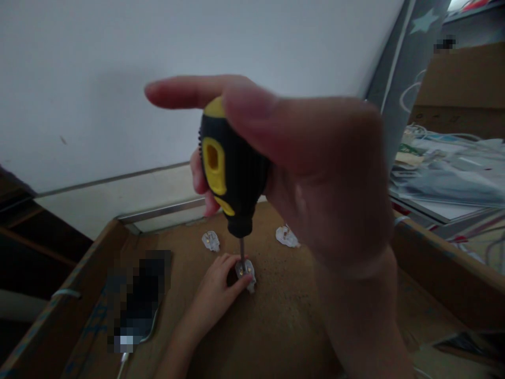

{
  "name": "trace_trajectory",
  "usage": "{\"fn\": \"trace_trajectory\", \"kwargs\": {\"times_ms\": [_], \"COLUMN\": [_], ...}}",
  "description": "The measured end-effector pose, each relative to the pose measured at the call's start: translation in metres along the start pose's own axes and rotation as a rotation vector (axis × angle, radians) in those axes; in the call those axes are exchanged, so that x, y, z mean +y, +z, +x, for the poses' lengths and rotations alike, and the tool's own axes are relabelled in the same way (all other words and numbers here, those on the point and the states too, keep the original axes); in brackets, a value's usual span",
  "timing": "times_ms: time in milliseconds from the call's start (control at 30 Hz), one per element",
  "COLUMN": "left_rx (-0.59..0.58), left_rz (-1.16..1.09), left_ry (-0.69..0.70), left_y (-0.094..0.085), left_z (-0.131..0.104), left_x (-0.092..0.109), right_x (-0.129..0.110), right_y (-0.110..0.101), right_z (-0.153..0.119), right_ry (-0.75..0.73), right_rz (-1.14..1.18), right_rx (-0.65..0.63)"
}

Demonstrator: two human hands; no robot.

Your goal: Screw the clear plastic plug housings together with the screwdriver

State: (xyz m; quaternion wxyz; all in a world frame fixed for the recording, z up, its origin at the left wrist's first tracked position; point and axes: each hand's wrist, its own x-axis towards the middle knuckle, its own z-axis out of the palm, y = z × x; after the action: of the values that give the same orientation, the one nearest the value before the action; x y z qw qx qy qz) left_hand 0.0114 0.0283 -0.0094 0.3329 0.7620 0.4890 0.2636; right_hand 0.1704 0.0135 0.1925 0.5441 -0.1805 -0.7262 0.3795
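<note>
Close to the camera, my right hand (307, 152) is wrapped round the black and yellow handle of a screwdriver (240, 168), with its index finger stretched out to the left over the top. The shaft points straight down, and its tip meets a small whitish plastic plug part with brass-coloured bits (250, 284). My left hand (216, 284) pinches this plug part between thumb and fingers against the cardboard. Two similar whitish parts lie farther back, one plug part (211, 240) to the left and another plug part (287, 236) to the right, partly beside my right wrist.
The cardboard surface (284, 326) has raised side walls left and right. A pixelated dark phone-like object (144, 295) with a cable lies at left. A white wall (118, 105) rises behind. Plastic bags (453, 179) and a cardboard box (465, 79) are at right.
</note>
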Motion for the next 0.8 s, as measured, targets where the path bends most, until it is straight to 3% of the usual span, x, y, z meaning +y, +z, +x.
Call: {"fn": "trace_trajectory", "kwargs": {"times_ms": [133, 300, 467, 700, 800], "left_rx": [0.014, 0.017, 0.020, 0.025, 0.025], "left_rz": [0.028, 0.029, 0.038, 0.032, 0.030], "left_ry": [0.001, 0.009, 0.019, 0.026, 0.011], "left_y": [0.000, 0.000, 0.000, 0.001, 0.001], "left_z": [0.000, 0.001, 0.000, 0.001, 0.000], "left_x": [0.000, 0.000, 0.000, -0.002, -0.001], "right_x": [-0.003, -0.003, -0.003, -0.010, -0.008], "right_y": [0.008, 0.005, 0.004, 0.008, -0.002], "right_z": [-0.003, -0.004, -0.002, -0.003, -0.004], "right_ry": [-0.220, -0.160, -0.238, 0.053, 0.002], "right_rz": [0.114, 0.132, 0.121, 0.314, 0.264], "right_rx": [-0.025, -0.004, -0.026, 0.122, 0.004]}}
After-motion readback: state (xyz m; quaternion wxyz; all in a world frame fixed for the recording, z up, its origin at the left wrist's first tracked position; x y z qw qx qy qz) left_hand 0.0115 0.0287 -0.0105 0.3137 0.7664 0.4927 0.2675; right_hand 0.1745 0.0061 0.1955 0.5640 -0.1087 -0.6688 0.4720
